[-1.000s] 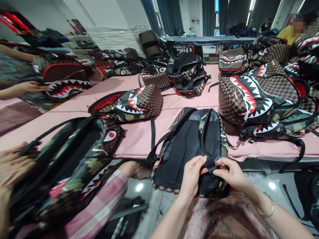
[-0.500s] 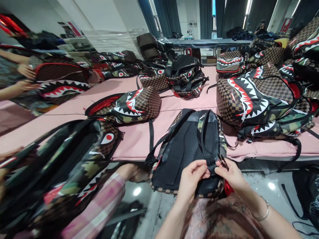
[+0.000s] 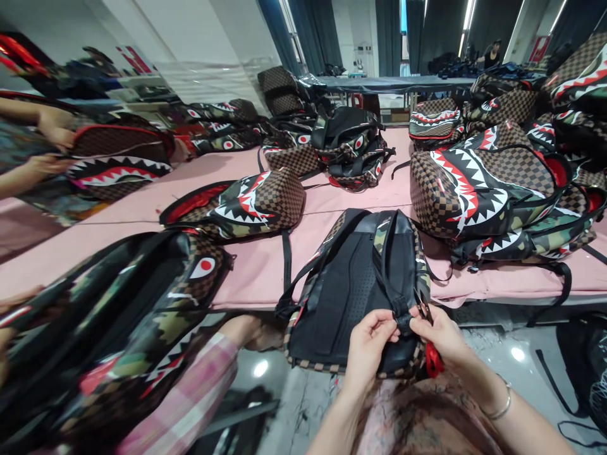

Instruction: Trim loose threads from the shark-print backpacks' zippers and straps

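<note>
In front of me a backpack (image 3: 327, 297) lies back side up, its black padded panel and shoulder straps showing, with a checkered edge. My left hand (image 3: 372, 338) is closed, thumb and fingers pinching the left side of a black strap buckle (image 3: 403, 316) at the strap's lower end. From the other side my right hand (image 3: 439, 332) pinches the same buckle. Dark pointed thread snips (image 3: 422, 307) are also held in that hand, blades pointing up and away. Below it hangs something red (image 3: 433, 360), which I cannot make out.
A pink-covered table (image 3: 351, 201) runs across the view. On it sit a shark-mouth backpack (image 3: 256, 205) and a stack of similar bags (image 3: 478, 189) to the right. At left a co-worker handles an open backpack (image 3: 142, 328); across the table another person's hands (image 3: 52, 145) hold a bag.
Both my hands stay at the buckle, with only a slight shift of the fingers. The far-left person's upper hand has moved a little along the bag there.
</note>
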A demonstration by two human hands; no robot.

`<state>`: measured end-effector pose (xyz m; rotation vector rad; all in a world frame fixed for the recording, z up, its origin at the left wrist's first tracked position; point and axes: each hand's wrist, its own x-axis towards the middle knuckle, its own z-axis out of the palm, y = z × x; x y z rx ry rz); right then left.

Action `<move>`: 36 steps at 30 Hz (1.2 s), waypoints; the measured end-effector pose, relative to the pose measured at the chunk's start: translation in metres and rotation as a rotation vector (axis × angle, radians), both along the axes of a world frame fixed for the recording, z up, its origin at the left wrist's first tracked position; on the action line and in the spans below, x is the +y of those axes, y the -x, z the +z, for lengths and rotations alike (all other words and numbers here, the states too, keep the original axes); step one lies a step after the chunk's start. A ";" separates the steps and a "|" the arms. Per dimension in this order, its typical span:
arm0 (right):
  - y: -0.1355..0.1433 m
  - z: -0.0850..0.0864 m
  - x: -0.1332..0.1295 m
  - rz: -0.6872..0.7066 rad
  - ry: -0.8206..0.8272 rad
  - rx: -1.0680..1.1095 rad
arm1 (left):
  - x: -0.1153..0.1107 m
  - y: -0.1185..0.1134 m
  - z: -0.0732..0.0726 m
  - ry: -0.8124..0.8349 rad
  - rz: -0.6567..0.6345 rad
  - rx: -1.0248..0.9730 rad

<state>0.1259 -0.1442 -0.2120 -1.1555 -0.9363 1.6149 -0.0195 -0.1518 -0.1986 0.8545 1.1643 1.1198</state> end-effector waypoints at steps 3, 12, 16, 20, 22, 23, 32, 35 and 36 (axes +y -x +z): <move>-0.002 -0.003 0.002 0.033 0.050 0.078 | 0.002 -0.001 -0.002 -0.065 -0.012 0.057; -0.011 -0.015 0.007 0.136 0.122 0.405 | 0.008 -0.004 0.005 -0.089 0.010 -0.146; -0.012 -0.015 0.008 0.138 0.159 0.460 | 0.008 -0.010 0.004 -0.130 -0.040 -0.013; -0.011 -0.014 0.008 0.129 0.185 0.462 | 0.009 -0.018 0.005 -0.156 -0.034 0.120; -0.012 -0.015 0.008 0.132 0.200 0.479 | 0.010 -0.020 0.006 -0.180 -0.031 0.197; -0.013 -0.016 0.008 0.135 0.208 0.491 | 0.011 -0.021 0.007 -0.198 -0.043 0.229; -0.019 -0.023 0.008 0.116 0.191 0.508 | 0.015 -0.031 0.002 -0.195 -0.156 0.108; -0.019 -0.021 0.007 0.091 0.145 0.393 | 0.016 -0.032 0.001 -0.205 -0.135 0.104; -0.020 -0.020 0.005 0.064 0.108 0.308 | 0.017 -0.032 0.001 -0.236 -0.131 0.129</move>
